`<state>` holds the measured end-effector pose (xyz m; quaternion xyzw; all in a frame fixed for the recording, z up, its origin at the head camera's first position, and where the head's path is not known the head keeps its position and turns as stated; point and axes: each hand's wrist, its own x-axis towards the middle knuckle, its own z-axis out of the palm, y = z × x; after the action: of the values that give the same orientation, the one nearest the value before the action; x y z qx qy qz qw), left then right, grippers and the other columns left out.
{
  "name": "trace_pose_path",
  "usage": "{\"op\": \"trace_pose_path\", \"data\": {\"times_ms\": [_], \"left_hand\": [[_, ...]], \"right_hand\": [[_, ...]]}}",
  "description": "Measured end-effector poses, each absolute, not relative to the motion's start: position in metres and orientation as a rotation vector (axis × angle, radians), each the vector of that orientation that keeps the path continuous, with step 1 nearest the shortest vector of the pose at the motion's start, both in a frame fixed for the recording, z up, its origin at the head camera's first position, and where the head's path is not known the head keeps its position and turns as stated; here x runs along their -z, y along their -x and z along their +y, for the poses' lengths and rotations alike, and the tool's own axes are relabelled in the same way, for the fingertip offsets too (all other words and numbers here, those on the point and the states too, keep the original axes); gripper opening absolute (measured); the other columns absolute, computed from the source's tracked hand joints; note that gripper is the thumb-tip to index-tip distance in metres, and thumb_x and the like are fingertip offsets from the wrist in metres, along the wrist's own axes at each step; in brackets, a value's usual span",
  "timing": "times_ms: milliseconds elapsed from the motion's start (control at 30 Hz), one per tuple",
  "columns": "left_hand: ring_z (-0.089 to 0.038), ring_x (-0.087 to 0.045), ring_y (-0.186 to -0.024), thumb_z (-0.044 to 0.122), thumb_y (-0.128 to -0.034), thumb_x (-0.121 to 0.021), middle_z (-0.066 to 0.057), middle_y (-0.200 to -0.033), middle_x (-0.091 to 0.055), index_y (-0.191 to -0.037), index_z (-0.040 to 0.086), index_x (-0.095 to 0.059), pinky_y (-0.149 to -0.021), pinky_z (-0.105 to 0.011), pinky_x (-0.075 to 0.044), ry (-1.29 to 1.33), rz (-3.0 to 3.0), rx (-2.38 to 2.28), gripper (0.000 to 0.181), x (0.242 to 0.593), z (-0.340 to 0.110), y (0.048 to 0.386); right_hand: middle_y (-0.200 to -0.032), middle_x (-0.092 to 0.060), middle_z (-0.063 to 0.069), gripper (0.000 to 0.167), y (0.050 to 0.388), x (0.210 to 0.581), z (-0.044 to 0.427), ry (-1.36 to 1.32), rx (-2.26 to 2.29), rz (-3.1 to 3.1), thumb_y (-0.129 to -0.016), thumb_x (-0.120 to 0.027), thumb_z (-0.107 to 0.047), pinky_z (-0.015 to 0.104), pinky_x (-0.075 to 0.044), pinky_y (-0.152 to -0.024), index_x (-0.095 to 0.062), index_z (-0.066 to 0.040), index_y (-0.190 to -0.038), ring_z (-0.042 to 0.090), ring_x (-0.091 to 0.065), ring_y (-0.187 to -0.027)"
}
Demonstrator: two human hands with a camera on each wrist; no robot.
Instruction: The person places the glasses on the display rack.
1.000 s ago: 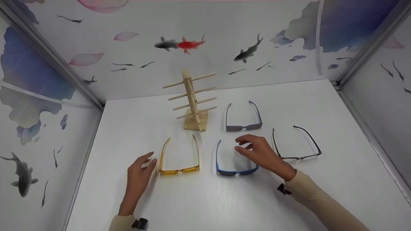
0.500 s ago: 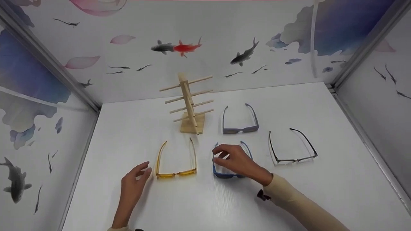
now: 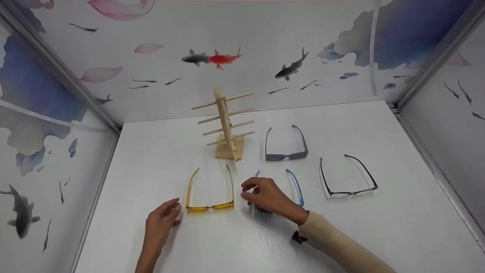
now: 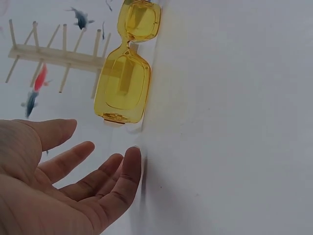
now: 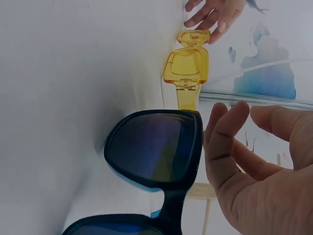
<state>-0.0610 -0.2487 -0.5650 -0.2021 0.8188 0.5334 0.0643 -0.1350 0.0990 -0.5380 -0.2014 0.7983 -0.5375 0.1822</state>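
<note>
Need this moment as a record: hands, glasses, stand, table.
left hand: beside yellow glasses, apart, holding nothing
right hand: at blue sunglasses, partly covering them in head view; contact unclear
grey glasses: beyond blue sunglasses
black glasses: right of blue sunglasses
wooden stand: upright, no glasses on it
table: white

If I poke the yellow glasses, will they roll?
Probably not: the yellow glasses have their temples spread open on the table, so they'd likely slide. Their see-through, plastic-looking frame suggests they're light, but those slender temples might snap if squeezed.
</note>
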Motion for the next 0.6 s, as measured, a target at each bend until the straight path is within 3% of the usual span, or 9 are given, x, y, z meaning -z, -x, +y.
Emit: {"op": "trace_pose_path", "data": {"times_ms": [200,467,600], "left_hand": [[-0.026,-0.073,-0.11,0.019,-0.1113,-0.068,-0.017,-0.134,-0.072,-0.15,0.005,-0.067,-0.082,-0.03,-0.066,0.631,2.454,-1.637,0.041,0.567,-0.246,0.058],[-0.023,-0.074,-0.096,0.016,-0.1095,-0.071,-0.014,-0.122,-0.076,-0.146,0.004,-0.069,-0.076,-0.029,-0.065,0.615,2.447,-1.666,0.038,0.569,-0.239,0.058],[-0.023,-0.075,-0.092,0.014,-0.1086,-0.072,-0.014,-0.116,-0.078,-0.144,0.002,-0.07,-0.074,-0.029,-0.065,0.564,2.463,-1.705,0.037,0.571,-0.24,0.058]], "right_hand": [[-0.117,-0.076,0.012,0.036,0.134,0.541,0.088,0.547,1.538,2.194,-0.108,-0.071,-0.02,0.032,-0.059,-0.058,-0.071,0.005,-0.134,0.031,-0.078,-0.075],[-0.11,-0.076,0.013,0.035,0.136,0.55,0.076,0.498,1.524,2.178,-0.107,-0.07,-0.014,0.034,-0.06,-0.056,-0.069,0.008,-0.134,0.013,-0.07,-0.062],[-0.108,-0.079,0.015,0.037,0.138,0.552,0.072,0.473,1.512,2.177,-0.106,-0.07,-0.013,0.041,-0.063,-0.058,-0.067,0.01,-0.135,0.017,-0.071,-0.06]]}}
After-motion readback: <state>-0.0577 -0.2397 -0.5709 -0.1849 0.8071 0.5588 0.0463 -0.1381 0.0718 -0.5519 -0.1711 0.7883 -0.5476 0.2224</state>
